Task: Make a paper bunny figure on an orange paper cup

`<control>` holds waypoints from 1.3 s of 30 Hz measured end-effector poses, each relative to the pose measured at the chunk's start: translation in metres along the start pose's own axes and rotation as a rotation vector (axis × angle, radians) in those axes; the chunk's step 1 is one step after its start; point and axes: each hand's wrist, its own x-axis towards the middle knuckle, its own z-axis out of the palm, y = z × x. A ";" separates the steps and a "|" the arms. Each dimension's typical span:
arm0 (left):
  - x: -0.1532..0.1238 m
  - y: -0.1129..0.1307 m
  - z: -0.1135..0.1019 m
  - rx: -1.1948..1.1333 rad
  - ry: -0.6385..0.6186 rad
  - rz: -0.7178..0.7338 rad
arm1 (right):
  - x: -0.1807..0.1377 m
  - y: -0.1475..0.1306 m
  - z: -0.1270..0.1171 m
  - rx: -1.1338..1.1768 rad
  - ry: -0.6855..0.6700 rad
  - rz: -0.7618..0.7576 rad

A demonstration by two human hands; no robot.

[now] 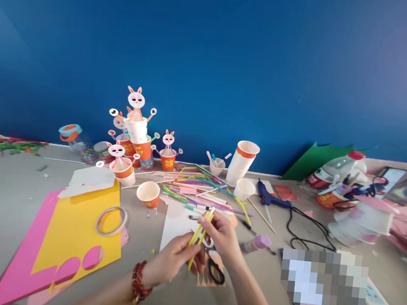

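In the head view, my left hand, with a red bead bracelet at the wrist, pinches the lower part of two yellow straws. My right hand grips the same straws near their upper, whitish ends. Both hands are closed, and the straws slant upward to the right between them. Just below lie scissors with black handles, partly hidden by my hands, over a cut piece of orange paper. A white sheet is partly covered behind the hands.
Paper-cup rabbit figures stand at the back left. Pink and yellow sheets and a tape roll lie left. Loose straws cover the middle back. A blue glue gun, its cord and a glue stick are right.
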 end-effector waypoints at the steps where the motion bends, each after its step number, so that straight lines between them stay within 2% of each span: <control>1: -0.001 -0.003 0.001 -0.043 -0.025 -0.014 | 0.000 0.000 0.000 0.002 0.014 -0.001; 5: -0.006 -0.016 -0.002 -0.096 -0.102 -0.091 | 0.000 0.002 -0.001 0.002 0.067 -0.017; 7: -0.012 -0.018 -0.011 -0.054 -0.135 -0.140 | 0.001 0.002 -0.006 0.038 0.169 -0.043; 9: -0.019 -0.013 -0.029 0.066 -0.101 -0.166 | 0.002 0.001 -0.015 0.114 0.315 -0.074; 10: -0.022 -0.009 -0.042 0.158 -0.015 -0.131 | 0.002 -0.001 -0.020 0.158 0.378 -0.087; 11: -0.026 -0.003 -0.055 0.279 0.147 -0.051 | 0.003 -0.002 -0.024 0.197 0.424 -0.097; 13: -0.032 0.011 -0.083 0.532 0.561 0.155 | 0.002 -0.004 -0.031 0.249 0.462 -0.104; 14: -0.034 0.018 -0.097 0.649 0.704 0.232 | 0.002 -0.005 -0.032 0.262 0.467 -0.104; 16: -0.035 0.031 -0.118 0.845 0.942 0.400 | 0.002 -0.006 -0.031 0.271 0.456 -0.096; 17: -0.035 0.036 -0.127 0.940 0.999 0.482 | 0.002 -0.005 -0.029 0.270 0.443 -0.089; 18: -0.035 0.040 -0.134 1.029 1.004 0.531 | 0.003 -0.005 -0.026 0.269 0.425 -0.079; 20: -0.032 0.044 -0.146 1.170 0.903 0.507 | 0.003 -0.003 -0.021 0.270 0.390 -0.053; 23: -0.025 0.042 -0.160 1.198 0.659 0.286 | 0.003 0.000 -0.016 0.274 0.356 -0.010; 25: -0.020 0.036 -0.166 1.131 0.559 0.207 | 0.003 0.001 -0.016 0.272 0.338 0.009; 27: -0.015 0.030 -0.169 1.085 0.557 0.218 | 0.001 0.001 -0.018 0.273 0.324 0.012; 29: -0.013 0.028 -0.167 1.087 0.626 0.279 | -0.001 -0.001 -0.019 0.274 0.321 0.000; 31: -0.013 0.029 -0.159 1.109 0.689 0.356 | -0.005 -0.006 -0.021 0.261 0.330 -0.039; 33: -0.016 0.033 -0.145 1.131 0.684 0.441 | -0.010 -0.015 -0.021 0.226 0.341 -0.123; 37: -0.018 0.036 -0.106 1.156 0.495 0.586 | -0.023 -0.042 -0.021 0.083 0.339 -0.407; 39: -0.015 0.032 -0.086 1.107 0.406 0.637 | -0.028 -0.056 -0.019 -0.065 0.292 -0.555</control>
